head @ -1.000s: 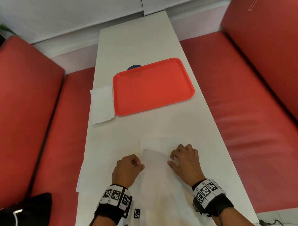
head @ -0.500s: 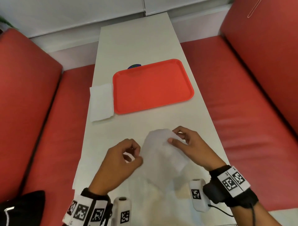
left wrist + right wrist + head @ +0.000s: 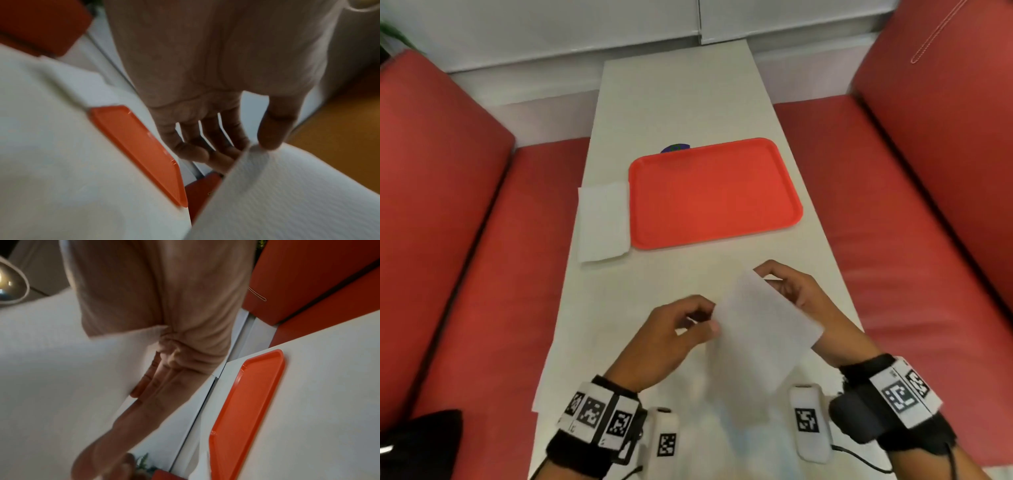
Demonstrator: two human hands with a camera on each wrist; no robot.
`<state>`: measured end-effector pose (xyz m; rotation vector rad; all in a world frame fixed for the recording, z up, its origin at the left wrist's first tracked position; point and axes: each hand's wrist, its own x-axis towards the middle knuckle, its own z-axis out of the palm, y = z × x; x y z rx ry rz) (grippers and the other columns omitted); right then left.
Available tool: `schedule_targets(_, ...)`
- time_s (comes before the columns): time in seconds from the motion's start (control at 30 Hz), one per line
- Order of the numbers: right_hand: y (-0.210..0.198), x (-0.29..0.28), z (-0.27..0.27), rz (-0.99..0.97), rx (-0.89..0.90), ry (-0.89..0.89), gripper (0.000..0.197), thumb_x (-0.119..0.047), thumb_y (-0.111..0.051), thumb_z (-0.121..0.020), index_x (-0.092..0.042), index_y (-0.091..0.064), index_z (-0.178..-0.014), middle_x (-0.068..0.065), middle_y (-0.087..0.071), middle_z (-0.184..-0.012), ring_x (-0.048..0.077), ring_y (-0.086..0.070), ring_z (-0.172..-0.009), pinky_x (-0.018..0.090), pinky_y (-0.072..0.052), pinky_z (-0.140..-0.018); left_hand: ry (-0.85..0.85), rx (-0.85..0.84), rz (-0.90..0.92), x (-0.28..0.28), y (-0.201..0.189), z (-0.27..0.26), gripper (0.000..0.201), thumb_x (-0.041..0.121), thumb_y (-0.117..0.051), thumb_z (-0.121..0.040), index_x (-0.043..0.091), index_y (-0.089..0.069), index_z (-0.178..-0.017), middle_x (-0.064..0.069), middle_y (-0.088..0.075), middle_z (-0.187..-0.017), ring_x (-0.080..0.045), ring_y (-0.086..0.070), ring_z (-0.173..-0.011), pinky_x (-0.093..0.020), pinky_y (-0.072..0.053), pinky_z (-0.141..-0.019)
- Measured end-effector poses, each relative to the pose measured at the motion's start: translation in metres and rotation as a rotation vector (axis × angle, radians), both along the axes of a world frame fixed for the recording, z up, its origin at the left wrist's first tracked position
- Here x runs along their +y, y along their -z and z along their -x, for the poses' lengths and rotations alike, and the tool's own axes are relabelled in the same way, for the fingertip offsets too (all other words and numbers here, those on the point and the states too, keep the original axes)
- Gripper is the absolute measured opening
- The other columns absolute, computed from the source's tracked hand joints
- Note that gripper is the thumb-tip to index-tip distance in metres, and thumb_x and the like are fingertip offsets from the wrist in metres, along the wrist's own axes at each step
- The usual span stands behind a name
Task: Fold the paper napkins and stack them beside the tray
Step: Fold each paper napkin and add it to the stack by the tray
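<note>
A white paper napkin (image 3: pixel 760 337) is lifted off the table, tilted, between both hands. My left hand (image 3: pixel 705 320) pinches its left edge between thumb and fingers; the left wrist view shows the thumb on the napkin (image 3: pixel 287 194). My right hand (image 3: pixel 774 284) holds the napkin's far right corner, with most of the palm hidden behind the sheet. The orange tray (image 3: pixel 714 193) lies empty in the middle of the table. A folded white napkin (image 3: pixel 602 226) lies flat against the tray's left side.
The narrow white table (image 3: pixel 678 102) runs away from me between two red benches (image 3: pixel 465 240). More white paper (image 3: pixel 722 428) lies on the near end under my wrists. A small dark blue object (image 3: pixel 675 148) peeks out behind the tray.
Both hands have lifted the napkin off the table and carried it forward. It now hangs tilted in the air, with the right hand further ahead at its far corner.
</note>
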<state>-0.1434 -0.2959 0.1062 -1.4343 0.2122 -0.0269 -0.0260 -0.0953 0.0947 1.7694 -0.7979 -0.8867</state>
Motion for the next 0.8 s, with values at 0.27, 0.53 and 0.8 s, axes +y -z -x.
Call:
schedule_targets(0.27,0.067,0.000,-0.030,0.415,0.318,0.333,0.012,-0.033,-0.057,-0.095,-0.024,-0.065,-0.095,-0.005,-0.071,-0.095,0.013,-0.069,-0.087,0.031,-0.056,-0.075,-0.406,0.056,0.009,0.022,0.026,-0.081,0.007,0.012,-0.066,-0.092,0.011,-0.067,-0.086,0.007,-0.062,-0.073,-0.010,-0.054,-0.066,-0.023,-0.045,-0.067)
schedule_targets(0.53,0.160,0.007,-0.013,1.088,0.760,0.470,0.070,-0.030,-0.094,-0.055,-0.013,-0.067,-0.117,0.023,-0.055,-0.114,0.049,-0.060,-0.094,0.057,-0.048,-0.087,-0.781,0.082,-0.055,0.051,0.067,-0.255,0.011,0.018,-0.067,-0.092,0.009,-0.071,-0.094,-0.007,-0.069,-0.090,-0.018,-0.061,-0.081,-0.033,-0.049,-0.072)
schedule_targets(0.8,0.178,0.015,-0.007,0.886,0.957,0.597,0.101,-0.084,-0.054,-0.034,-0.004,-0.059,-0.094,0.024,-0.060,-0.088,0.043,-0.061,-0.082,0.057,-0.050,-0.084,-0.803,-0.177,-0.328,0.053,0.111,-0.341,0.018,0.030,-0.068,-0.090,0.015,-0.074,-0.098,0.001,-0.070,-0.086,-0.017,-0.063,-0.084,-0.036,-0.056,-0.080)
